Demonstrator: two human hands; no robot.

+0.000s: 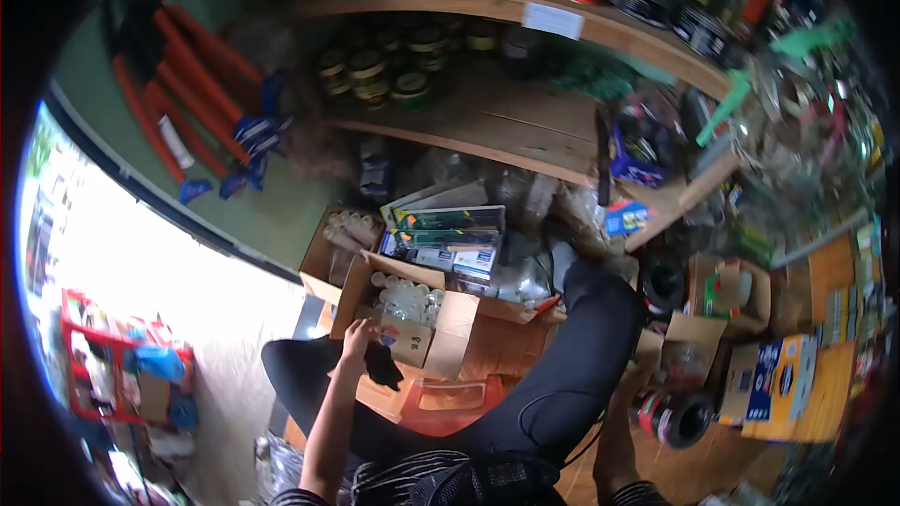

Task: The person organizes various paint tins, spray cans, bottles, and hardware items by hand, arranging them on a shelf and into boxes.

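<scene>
Black cloth piece (382, 365) pinched in left hand (358, 337), held just near the flap of an open cardboard box (412, 314) full of small white bottles (405, 295). Right hand (626, 394) low at the right, beside a dark reel with red bands (675, 415); grip there impossible to tell, fingers mostly hidden. Knees in black trousers (572, 365) between both hands. Farther away, wooden shelves (506, 122) with rows of tins (375, 70). Blue and yellow carton (773, 379) at far right.
</scene>
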